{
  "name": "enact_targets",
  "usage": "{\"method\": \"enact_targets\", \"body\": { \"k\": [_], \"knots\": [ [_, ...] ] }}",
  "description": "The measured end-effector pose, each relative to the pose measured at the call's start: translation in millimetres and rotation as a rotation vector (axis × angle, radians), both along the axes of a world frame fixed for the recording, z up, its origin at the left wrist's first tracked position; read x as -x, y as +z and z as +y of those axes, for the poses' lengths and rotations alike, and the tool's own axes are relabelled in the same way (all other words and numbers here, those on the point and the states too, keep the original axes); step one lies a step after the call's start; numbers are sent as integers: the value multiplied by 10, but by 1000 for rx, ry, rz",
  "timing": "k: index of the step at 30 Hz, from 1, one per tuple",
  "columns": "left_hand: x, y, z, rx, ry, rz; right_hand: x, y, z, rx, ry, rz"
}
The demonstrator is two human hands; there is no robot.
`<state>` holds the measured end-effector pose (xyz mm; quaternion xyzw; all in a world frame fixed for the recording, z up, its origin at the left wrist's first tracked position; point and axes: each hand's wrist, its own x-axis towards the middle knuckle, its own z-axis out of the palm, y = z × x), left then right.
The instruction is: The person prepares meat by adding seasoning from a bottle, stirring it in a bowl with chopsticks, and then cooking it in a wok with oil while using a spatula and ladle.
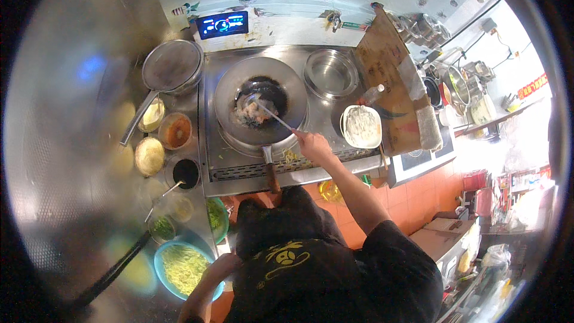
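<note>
My right hand [314, 146] is closed around the handle of a metal ladle [273, 115]. The ladle's head rests among pinkish food pieces [252, 112] in a steel wok [228, 85] with dark liquid or oil at its bottom. The wok stands on the steel cooktop, its wooden handle [272, 178] pointing towards me. My left hand [226, 264] is low by my side, close to a light-blue basin [158, 265] of shredded pale-green vegetable; its fingers are partly hidden against my dark shirt. Right of the wok is a white container [362, 126] with pale, whitish contents.
At left stand a lidded pan or strainer [172, 65], a bowl of reddish seasoning [176, 131], a bowl of dark sauce [185, 174] with a spoon and a small bowl of chopped greens [162, 228]. A steel basin [331, 74] and an upright cardboard sheet [388, 85] are at right.
</note>
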<state>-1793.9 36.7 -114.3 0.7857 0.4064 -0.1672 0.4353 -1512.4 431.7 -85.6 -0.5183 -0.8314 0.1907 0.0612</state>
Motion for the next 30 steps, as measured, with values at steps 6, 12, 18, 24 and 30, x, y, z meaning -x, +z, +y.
{"method": "enact_targets", "body": {
  "k": [6,12,18,24,30],
  "knots": [
    [232,-463,-441,-171,179,-214,-352,146,-399,68,-38,-67],
    [264,-415,-178,39,100,-117,50,3,-137,-39,-37,10],
    [262,-492,-290,55,122,-66,-328,50,-344,36,-60,-3],
    [290,-352,-114,215,227,-112,-123,-121,-97,290,-185,419],
    [173,-120,-30,55,252,-185,-498,507,-199,1025,-638,1078]
  ]
}}
